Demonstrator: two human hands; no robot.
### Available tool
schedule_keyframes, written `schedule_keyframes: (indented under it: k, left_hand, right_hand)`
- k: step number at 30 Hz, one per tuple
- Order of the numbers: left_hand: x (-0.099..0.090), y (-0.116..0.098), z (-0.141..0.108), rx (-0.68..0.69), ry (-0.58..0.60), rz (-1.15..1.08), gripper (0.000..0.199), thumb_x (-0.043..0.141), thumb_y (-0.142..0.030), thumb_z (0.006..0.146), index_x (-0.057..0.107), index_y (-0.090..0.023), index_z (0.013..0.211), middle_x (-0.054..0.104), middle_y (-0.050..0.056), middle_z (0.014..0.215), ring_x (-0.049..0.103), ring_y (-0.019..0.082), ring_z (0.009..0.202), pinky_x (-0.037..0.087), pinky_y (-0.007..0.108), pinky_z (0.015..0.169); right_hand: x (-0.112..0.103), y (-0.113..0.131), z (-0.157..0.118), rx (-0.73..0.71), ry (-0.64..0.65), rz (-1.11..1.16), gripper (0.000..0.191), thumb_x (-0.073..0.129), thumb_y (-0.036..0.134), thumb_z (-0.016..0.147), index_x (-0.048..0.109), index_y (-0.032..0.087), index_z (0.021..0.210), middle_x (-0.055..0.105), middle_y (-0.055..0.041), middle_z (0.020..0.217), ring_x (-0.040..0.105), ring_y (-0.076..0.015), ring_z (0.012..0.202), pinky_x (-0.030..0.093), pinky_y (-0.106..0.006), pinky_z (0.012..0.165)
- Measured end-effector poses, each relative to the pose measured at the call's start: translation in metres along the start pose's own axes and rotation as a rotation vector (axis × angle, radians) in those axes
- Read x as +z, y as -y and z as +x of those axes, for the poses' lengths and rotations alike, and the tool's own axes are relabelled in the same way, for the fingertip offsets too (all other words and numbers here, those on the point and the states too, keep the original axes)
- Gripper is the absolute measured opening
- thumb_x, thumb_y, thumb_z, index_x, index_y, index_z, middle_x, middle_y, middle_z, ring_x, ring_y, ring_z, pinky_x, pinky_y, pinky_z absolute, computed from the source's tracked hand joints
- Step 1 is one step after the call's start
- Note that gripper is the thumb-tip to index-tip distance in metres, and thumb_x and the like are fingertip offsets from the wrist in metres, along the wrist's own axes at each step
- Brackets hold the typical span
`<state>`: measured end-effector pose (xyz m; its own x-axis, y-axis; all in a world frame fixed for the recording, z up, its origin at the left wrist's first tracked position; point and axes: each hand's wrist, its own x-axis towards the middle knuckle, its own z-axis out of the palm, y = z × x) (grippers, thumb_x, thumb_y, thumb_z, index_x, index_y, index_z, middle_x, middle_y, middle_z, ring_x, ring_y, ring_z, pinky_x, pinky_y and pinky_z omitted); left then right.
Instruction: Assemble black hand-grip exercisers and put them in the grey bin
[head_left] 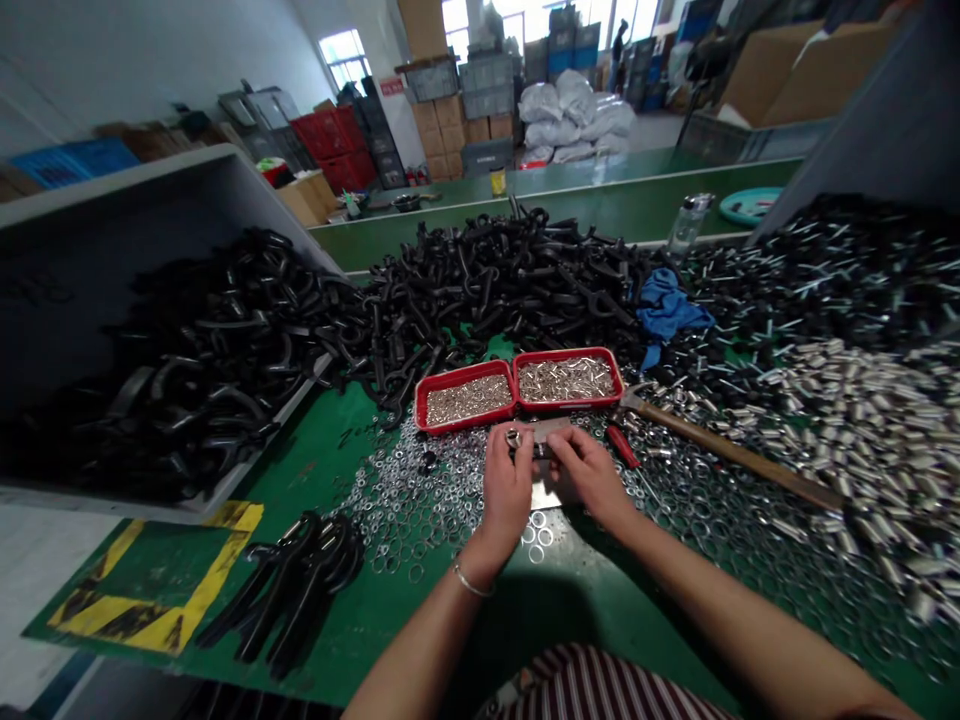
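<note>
Fingers of the left hand (507,490) are closed on a small shiny metal piece (513,438), held just above a flat metal plate (551,496) on the green table (420,630). The right hand (592,480) meets it from the other side, thumb and fingers bunched by a dark bit (540,451) between the hands; from where I stand it is too small and covered to tell whether they grip it. Only the fingertips work here, I suppose because such little pieces leave no room for a palm.

Just beyond sit the left red tray (421,408) and right red tray (618,376), full of tiny metal bits, likely kept there for a short reach. The red screwdriver (624,447) and hammer (720,440) lie right of the hands, probably for easy picking up. Loose washers (420,500) spread to the left, while heaped black parts (517,275) rise behind the trays, leaving the near edge to the forearms.
</note>
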<state>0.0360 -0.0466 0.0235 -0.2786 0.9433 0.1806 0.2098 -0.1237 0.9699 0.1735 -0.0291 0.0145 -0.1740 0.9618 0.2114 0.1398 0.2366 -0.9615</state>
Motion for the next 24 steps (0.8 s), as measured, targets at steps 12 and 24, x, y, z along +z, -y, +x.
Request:
schedule_keyframes:
  k: [12,24]
  left_hand:
    - [0.0,0.01,-0.001,-0.186,0.025,-0.019,0.039,0.041,-0.057,0.099,0.055,-0.021,0.092,0.055,-0.001,0.064,0.054,0.017,0.057,0.047,0.031,0.062]
    - [0.005,0.015,0.003,0.095,-0.034,0.263,0.037,0.042,-0.053,0.099,0.053,-0.02,0.089,0.061,0.008,0.09,0.061,0.022,0.089,0.05,0.037,0.084]
  right_hand:
    - [0.003,-0.005,-0.005,-0.215,0.027,-0.136,0.013,0.06,0.034,0.095,0.062,0.023,0.087,0.067,-0.0091,0.107,0.061,-0.026,0.106,0.046,-0.044,0.096]
    - [-0.001,-0.008,0.001,0.075,0.055,0.016,0.028,0.055,0.044,0.097,0.054,0.024,0.077,0.059,0.0005,0.065,0.06,-0.0192,0.064,0.051,-0.035,0.067]
